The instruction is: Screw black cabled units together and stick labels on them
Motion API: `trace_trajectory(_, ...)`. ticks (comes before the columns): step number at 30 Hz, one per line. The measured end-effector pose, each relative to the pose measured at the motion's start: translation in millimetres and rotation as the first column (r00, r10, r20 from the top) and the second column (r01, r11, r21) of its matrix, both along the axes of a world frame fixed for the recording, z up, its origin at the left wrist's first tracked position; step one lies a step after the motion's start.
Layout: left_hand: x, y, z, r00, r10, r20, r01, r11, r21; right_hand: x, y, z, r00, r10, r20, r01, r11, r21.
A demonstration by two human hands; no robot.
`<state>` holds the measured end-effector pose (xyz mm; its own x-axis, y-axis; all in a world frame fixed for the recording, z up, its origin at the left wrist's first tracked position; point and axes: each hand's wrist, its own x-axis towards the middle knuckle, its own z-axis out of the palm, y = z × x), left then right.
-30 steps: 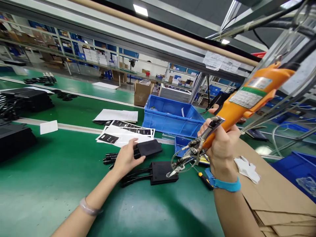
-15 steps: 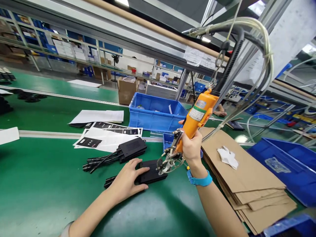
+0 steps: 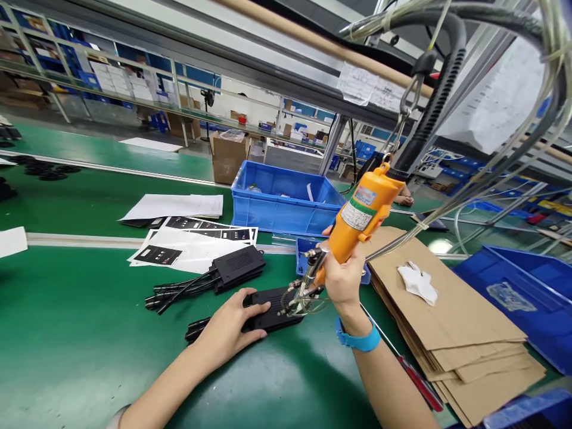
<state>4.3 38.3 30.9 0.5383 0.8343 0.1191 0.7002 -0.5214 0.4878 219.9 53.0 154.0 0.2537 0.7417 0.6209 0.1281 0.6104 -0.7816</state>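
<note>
We drive a screw into a black box on the green bench.

Our left hand (image 3: pixel 227 333) lies flat on the ribbed, cabled black box (image 3: pixel 272 310); our right hand (image 3: pixel 344 280) grips the orange screwdriver (image 3: pixel 357 220), its tip on the box. We count two boxes: the second box (image 3: pixel 236 265) lies just behind.

So there's a flat black plastic box (image 3: pixel 272 310) lying on the green table (image 3: pixel 80 345), ribbed on top, with black cables coming out its left end. The orange electric screwdriver (image 3: pixel 353 223) hangs tilted from a hook and thick black hose, and its metal tip sits right on the box's right edge.
</note>
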Motion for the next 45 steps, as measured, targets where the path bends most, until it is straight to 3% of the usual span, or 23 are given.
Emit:
trace_trajectory(9, 0.4, -0.8, 0.2, 1.0, -0.012, 0.008, 0.011, 1.0, 0.027, 3.1, -9.2, -9.7, 0.999, 0.03, -0.031, -0.028, 0.999, 0.039)
trace_trajectory(11, 0.1, -1.9, 1.7, 1.0, -0.008, -0.008, 0.008, 1.0, 0.03, 6.2, -8.8, 1.5, 0.999, 0.035, -0.04, -0.034, 0.999, 0.029)
trace_trajectory(16, -0.5, -3.9, 2.2, 0.998, 0.018, -0.052, -0.014, 0.998, 0.061, 11.7, 6.1, 52.1, 0.989, 0.082, -0.123, -0.069, 0.992, 0.108)
trace_trajectory(19, 0.5, -3.2, 1.6, 0.997, 0.043, -0.071, -0.04, 0.999, 0.033, 8.3, 22.4, 64.8, 0.981, 0.132, -0.143, -0.113, 0.985, 0.132)
trace_trajectory(22, 1.2, -2.6, 0.9, 0.997, 0.043, -0.067, -0.042, 0.999, 0.02, 2.6, 37.1, 51.8, 0.985, 0.097, -0.141, -0.083, 0.991, 0.107)
trace_trajectory(26, 0.5, -3.1, -2.0, 0.998, 0.039, -0.055, -0.038, 0.999, 0.029, -1.3, 47.8, 22.0, 0.985, 0.142, -0.1, -0.141, 0.99, 0.016)
trace_trajectory(29, 0.1, -3.1, -3.9, 0.998, 0.031, -0.048, -0.029, 0.999, 0.033, -1.8, 51.4, 8.7, 0.983, 0.155, -0.094, -0.156, 0.988, -0.001)
trace_trajectory(45, -0.1, -5.8, 4.8, 0.994, 0.032, -0.108, -0.039, 0.997, -0.061, -1.9, 52.4, -8.9, 0.99, 0.106, -0.092, -0.102, 0.994, 0.047)
